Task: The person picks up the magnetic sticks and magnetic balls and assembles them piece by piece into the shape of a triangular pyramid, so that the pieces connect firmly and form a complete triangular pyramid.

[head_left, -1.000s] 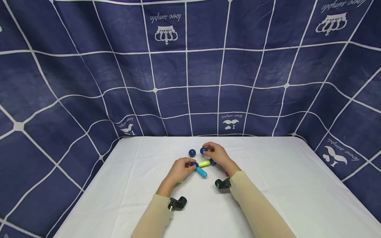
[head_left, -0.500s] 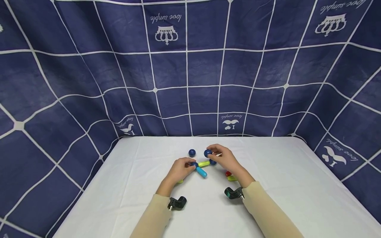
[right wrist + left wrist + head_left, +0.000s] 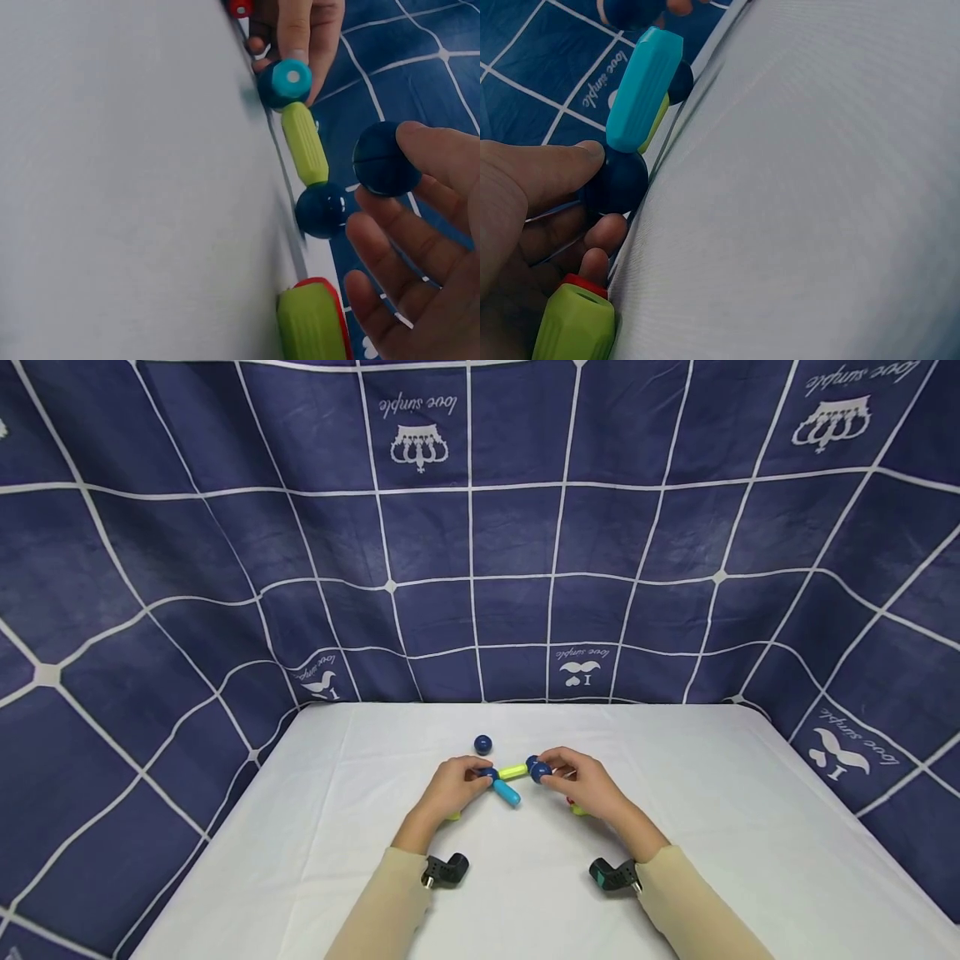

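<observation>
Over white cloth point(image 3: 517, 893), the left hand point(image 3: 452, 787) pinches one blue ball point(image 3: 624, 184), the right hand point(image 3: 590, 783) another blue ball point(image 3: 381, 161).

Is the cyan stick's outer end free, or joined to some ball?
Free: in the right wrist view, the cyan stick shows a bare, grey-centred tip.

There are four balls point(image 3: 483, 744), one cyan rod point(image 3: 507, 792), three lime rods point(image 3: 513, 772), two red parts point(image 3: 586, 285), two hands point(image 3: 453, 787) and two cameras point(image 3: 452, 868).

Bright, evenly lit white tabletop point(image 3: 322, 860) before me in the head view, wide-angle stretch toward its edges, dimmer bluish views from my wrists, faint soft shadows, small glints on a blue ball point(image 3: 321, 214)
</observation>
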`<act>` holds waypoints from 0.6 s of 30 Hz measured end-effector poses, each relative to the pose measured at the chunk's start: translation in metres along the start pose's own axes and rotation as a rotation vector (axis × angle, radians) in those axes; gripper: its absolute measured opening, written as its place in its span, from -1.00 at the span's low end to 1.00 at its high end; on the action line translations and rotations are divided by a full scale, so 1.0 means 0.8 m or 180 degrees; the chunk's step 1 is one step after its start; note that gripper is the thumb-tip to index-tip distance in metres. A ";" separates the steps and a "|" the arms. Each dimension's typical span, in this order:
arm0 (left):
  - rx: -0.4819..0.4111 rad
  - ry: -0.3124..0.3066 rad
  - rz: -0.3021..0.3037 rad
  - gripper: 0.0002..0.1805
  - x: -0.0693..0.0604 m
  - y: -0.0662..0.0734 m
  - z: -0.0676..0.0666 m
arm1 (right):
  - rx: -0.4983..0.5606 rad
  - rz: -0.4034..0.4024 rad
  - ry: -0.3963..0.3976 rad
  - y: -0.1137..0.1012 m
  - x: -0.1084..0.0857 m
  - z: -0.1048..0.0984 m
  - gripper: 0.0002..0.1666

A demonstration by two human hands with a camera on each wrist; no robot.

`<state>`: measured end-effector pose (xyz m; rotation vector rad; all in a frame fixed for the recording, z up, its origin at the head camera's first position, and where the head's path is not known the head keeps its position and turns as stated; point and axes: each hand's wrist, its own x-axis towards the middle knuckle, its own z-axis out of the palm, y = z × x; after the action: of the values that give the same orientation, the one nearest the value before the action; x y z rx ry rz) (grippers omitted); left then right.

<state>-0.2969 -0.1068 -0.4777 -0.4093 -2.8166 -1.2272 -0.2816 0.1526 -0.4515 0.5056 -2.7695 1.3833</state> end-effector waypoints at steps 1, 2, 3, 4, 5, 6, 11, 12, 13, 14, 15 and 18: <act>-0.0004 0.0001 0.0001 -0.71 0.000 0.000 0.000 | -0.0005 -0.0006 -0.0011 0.001 -0.002 0.000 -0.66; -0.0012 0.0003 0.0000 -0.71 0.000 0.000 0.000 | -0.0018 -0.0014 -0.0024 0.003 -0.004 0.001 -0.66; -0.0022 0.0006 -0.0003 -0.70 0.000 0.000 0.000 | -0.0023 -0.0030 -0.0039 0.004 -0.005 0.002 -0.66; -0.0025 0.0004 -0.0007 -0.70 0.000 0.001 0.000 | -0.0028 -0.0043 -0.0057 0.005 -0.007 0.002 -0.66; -0.0029 -0.0001 -0.0012 -0.70 0.000 0.001 0.000 | -0.0028 -0.0054 -0.0074 0.005 -0.009 0.003 -0.66; -0.0038 -0.0003 -0.0020 -0.70 0.000 0.001 0.000 | -0.0026 -0.0071 -0.0092 0.006 -0.010 0.004 -0.66; -0.0025 -0.0008 -0.0016 -0.70 0.000 0.000 0.000 | -0.0018 -0.0225 -0.0258 0.008 -0.015 0.005 -0.65; -0.0021 -0.0006 -0.0010 -0.70 0.000 -0.001 0.000 | -0.0009 -0.0271 -0.0302 0.008 -0.016 0.005 -0.65; -0.0015 -0.0005 -0.0003 -0.70 0.000 -0.001 0.000 | -0.0005 -0.0310 -0.0348 0.008 -0.017 0.005 -0.65; -0.0019 -0.0003 -0.0002 -0.70 0.000 -0.001 0.000 | 0.0000 -0.0345 -0.0390 0.008 -0.018 0.005 -0.65; -0.0021 -0.0002 -0.0002 -0.70 0.000 0.000 0.000 | 0.0010 -0.0375 -0.0425 0.008 -0.018 0.005 -0.65; -0.0011 0.0000 -0.0006 -0.70 0.001 -0.001 0.000 | 0.0011 -0.0448 -0.0475 0.009 -0.019 0.008 -0.66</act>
<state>-0.2976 -0.1071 -0.4780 -0.4070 -2.8158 -1.2325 -0.2682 0.1563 -0.4633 0.8191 -2.7798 1.3732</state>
